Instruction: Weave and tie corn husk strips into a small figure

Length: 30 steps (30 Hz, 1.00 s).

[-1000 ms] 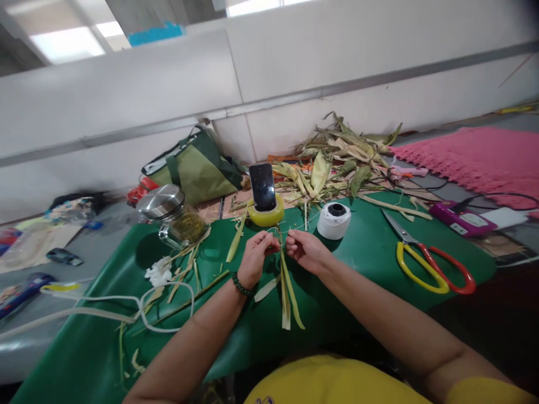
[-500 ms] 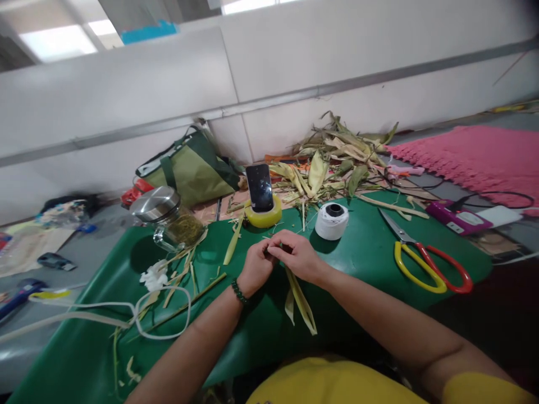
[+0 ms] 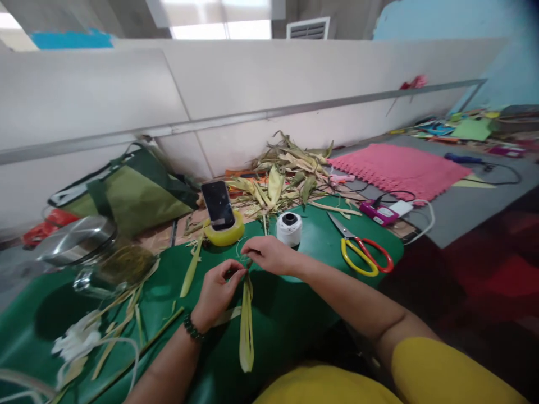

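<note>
My left hand (image 3: 214,293), with a dark beaded bracelet on its wrist, pinches the upper end of a folded corn husk (image 3: 246,339). The pale green-yellow husk hangs down from the fingertips above the green mat. Just above and to the right, my right hand (image 3: 273,256) has its fingers closed around a thin thread (image 3: 238,247), which loops out beside the fingertips. Its exact grip is partly hidden. Behind the right hand stands a white spool (image 3: 289,231) with a black core.
Scissors (image 3: 357,247) with yellow and red handles lie right on the green mat (image 3: 322,261). A phone (image 3: 218,205) leans in a yellow tape roll (image 3: 227,234). Piled husks (image 3: 290,160) lie behind. At left are a lidded glass jar (image 3: 126,264) and loose strips; a pink cloth (image 3: 387,168) lies far right.
The view has turned to the right. My hands, close together before, have drawn slightly apart, the right one higher. The husk now hangs straighter below the left hand.
</note>
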Each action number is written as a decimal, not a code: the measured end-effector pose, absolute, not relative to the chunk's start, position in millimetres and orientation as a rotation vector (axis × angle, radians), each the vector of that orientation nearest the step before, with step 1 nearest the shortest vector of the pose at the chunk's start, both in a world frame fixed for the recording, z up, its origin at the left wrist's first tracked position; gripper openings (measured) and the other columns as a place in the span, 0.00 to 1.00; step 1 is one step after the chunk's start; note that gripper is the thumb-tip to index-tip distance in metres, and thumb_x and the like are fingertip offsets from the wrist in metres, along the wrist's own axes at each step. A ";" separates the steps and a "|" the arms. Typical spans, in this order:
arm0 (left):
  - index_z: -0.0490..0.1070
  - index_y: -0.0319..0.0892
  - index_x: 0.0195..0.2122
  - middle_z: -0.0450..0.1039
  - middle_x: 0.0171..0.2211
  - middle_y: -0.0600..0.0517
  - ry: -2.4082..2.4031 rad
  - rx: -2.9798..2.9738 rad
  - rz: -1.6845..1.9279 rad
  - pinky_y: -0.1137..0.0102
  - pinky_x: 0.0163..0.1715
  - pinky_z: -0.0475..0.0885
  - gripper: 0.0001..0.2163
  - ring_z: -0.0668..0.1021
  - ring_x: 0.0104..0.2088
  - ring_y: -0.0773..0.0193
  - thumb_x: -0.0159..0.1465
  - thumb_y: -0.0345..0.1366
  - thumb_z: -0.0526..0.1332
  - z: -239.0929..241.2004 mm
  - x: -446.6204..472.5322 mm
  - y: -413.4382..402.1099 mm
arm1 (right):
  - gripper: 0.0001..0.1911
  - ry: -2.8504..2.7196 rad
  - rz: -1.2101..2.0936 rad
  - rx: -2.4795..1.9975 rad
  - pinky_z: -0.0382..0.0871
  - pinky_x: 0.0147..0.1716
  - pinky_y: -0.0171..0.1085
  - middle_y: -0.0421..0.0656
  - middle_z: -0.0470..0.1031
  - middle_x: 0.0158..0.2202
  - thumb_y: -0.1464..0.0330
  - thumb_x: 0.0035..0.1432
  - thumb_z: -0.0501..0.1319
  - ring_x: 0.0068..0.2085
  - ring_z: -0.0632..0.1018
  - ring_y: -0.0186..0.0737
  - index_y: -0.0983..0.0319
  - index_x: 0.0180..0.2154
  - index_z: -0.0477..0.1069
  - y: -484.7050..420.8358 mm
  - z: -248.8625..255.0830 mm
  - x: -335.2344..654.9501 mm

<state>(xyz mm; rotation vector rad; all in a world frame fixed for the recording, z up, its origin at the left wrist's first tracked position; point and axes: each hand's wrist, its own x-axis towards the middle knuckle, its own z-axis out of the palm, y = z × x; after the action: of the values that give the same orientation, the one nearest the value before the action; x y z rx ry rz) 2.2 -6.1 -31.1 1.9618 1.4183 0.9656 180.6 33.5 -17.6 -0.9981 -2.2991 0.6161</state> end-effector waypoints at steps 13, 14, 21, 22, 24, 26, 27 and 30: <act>0.72 0.44 0.25 0.76 0.23 0.53 1.491 2.091 0.807 0.70 0.26 0.72 0.13 0.77 0.25 0.61 0.55 0.48 0.56 -30.2 -0.7 -2.7 | 0.13 -1.436 -0.162 -1.476 0.68 0.32 0.35 0.43 0.74 0.28 0.62 0.60 0.55 0.31 0.73 0.38 0.61 0.29 0.72 -18.9 -18.4 362.8; 0.72 0.44 0.25 0.76 0.23 0.53 1.494 2.095 0.799 0.71 0.26 0.72 0.13 0.77 0.25 0.61 0.55 0.48 0.56 -30.1 -0.6 -2.6 | 0.13 -1.306 -0.221 -1.627 0.67 0.32 0.36 0.44 0.74 0.28 0.61 0.59 0.55 0.31 0.73 0.39 0.62 0.30 0.73 -20.1 -22.4 390.5; 0.72 0.45 0.24 0.77 0.22 0.53 1.478 2.142 0.777 0.72 0.24 0.72 0.14 0.77 0.23 0.61 0.55 0.49 0.56 -34.0 -0.9 -0.3 | 0.22 -1.236 -0.140 -2.396 0.66 0.38 0.38 0.51 0.76 0.47 0.69 0.59 0.47 0.45 0.75 0.47 0.62 0.50 0.73 -26.1 -45.9 500.4; 0.72 0.46 0.24 0.77 0.22 0.54 1.479 2.150 0.780 0.72 0.24 0.72 0.14 0.77 0.23 0.61 0.55 0.49 0.56 -34.9 -1.4 0.3 | 0.23 -1.279 -0.113 -2.400 0.66 0.39 0.38 0.50 0.75 0.49 0.71 0.59 0.47 0.46 0.75 0.46 0.62 0.52 0.71 -24.4 -47.1 502.1; 0.72 0.46 0.24 0.77 0.22 0.54 1.488 2.162 0.791 0.72 0.24 0.72 0.14 0.77 0.22 0.61 0.54 0.50 0.57 -36.5 -2.6 1.4 | 0.25 -1.343 -0.082 -2.390 0.66 0.40 0.36 0.48 0.75 0.49 0.73 0.57 0.48 0.46 0.75 0.44 0.61 0.53 0.71 -19.1 -48.5 501.1; 0.72 0.46 0.24 0.76 0.22 0.54 1.491 2.168 0.793 0.72 0.24 0.72 0.14 0.77 0.22 0.61 0.54 0.50 0.56 -37.6 -3.6 2.5 | 0.25 -1.393 -0.057 -2.394 0.66 0.39 0.35 0.47 0.77 0.47 0.73 0.56 0.50 0.44 0.76 0.43 0.59 0.54 0.71 -13.2 -48.9 498.6; 0.72 0.46 0.23 0.76 0.21 0.54 1.493 2.170 0.789 0.72 0.24 0.72 0.14 0.77 0.22 0.61 0.54 0.50 0.56 -37.8 -4.0 2.9 | 0.25 -1.413 -0.048 -2.399 0.66 0.39 0.34 0.47 0.77 0.46 0.72 0.55 0.51 0.42 0.76 0.43 0.58 0.54 0.71 -10.5 -48.7 497.6; 0.72 0.46 0.24 0.77 0.22 0.54 1.506 2.173 0.773 0.72 0.24 0.73 0.15 0.78 0.22 0.61 0.54 0.51 0.56 -37.4 -4.6 3.5 | 0.22 -1.461 -0.031 -2.421 0.65 0.36 0.33 0.46 0.78 0.43 0.70 0.56 0.53 0.40 0.76 0.42 0.58 0.51 0.73 -5.1 -47.7 495.8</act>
<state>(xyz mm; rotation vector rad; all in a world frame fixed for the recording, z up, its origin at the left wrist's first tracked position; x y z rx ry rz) -4.6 3.5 -37.4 2.1733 1.5055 0.7731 495.8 -5.1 -47.7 -2.4207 -1.4609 -0.0307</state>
